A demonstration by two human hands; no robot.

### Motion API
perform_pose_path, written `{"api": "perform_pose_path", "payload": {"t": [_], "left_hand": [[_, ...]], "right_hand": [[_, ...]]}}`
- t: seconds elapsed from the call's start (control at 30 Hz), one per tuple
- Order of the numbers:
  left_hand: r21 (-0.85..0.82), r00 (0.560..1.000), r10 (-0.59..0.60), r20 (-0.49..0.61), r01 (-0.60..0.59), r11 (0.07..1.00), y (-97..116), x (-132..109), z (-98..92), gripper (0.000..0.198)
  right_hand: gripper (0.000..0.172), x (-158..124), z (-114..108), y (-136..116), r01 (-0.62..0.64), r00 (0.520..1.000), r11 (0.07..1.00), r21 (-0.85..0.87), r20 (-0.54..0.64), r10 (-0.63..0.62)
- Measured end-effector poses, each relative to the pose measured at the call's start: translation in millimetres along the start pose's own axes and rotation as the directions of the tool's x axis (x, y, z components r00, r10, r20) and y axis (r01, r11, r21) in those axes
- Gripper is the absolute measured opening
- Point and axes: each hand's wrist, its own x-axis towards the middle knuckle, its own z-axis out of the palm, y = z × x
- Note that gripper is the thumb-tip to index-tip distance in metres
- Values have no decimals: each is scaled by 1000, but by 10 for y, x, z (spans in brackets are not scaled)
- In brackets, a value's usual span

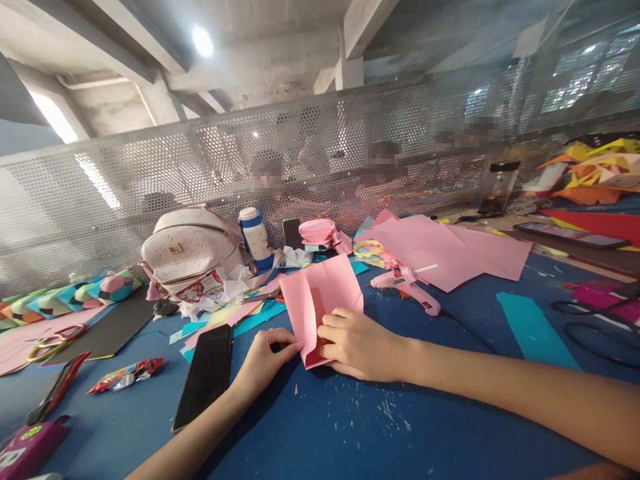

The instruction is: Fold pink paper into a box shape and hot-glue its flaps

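Between my hands a sheet of pink paper (336, 288) stands up from the blue table, bent over along its left side. My left hand (270, 357) pinches the paper's lower left edge between thumb and fingertips. From the right, my right hand (363, 343) grips the same sheet, with its fingers curled inside the fold and their tips partly hidden. A black phone (204, 373) lies beside my left wrist. Beyond my right hand rests a pink glue gun (410, 287) with a clear glue stick in its back.
At the back stand a pale backpack (193, 247) and a white and blue bottle (256, 237). Large pink sheets (445, 247) lie behind the glue gun. Scissors (57, 341) and a snack wrapper (127, 375) are on the left. A blue-green strip (535, 330) lies right. A perforated metal screen (300, 153) closes the far side.
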Motion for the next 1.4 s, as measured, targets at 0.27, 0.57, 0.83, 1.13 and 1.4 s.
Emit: {"api": "perform_pose_path", "payload": {"t": [0.27, 0.57, 0.83, 1.13, 1.4], "left_hand": [[106, 1000, 13, 13, -14, 994, -36, 3, 14, 17], [263, 977, 191, 90, -209, 942, 154, -28, -34, 15], [375, 968, 234, 91, -251, 892, 198, -68, 2, 16], [351, 989, 145, 10, -139, 926, 264, -184, 116, 20], [435, 933, 319, 166, -359, 826, 389, -261, 71, 22]], "right_hand": [[24, 1, -9, 65, -57, 998, 991, 122, 27, 54], [21, -7, 1, 88, -44, 999, 983, 178, 33, 39], [19, 3, -3, 136, -32, 999, 975, 220, 30, 26], [8, 63, -57, 110, -99, 994, 868, 487, 7, 109], [6, 88, -144, 129, -40, 999, 827, 561, 28, 29]]}}
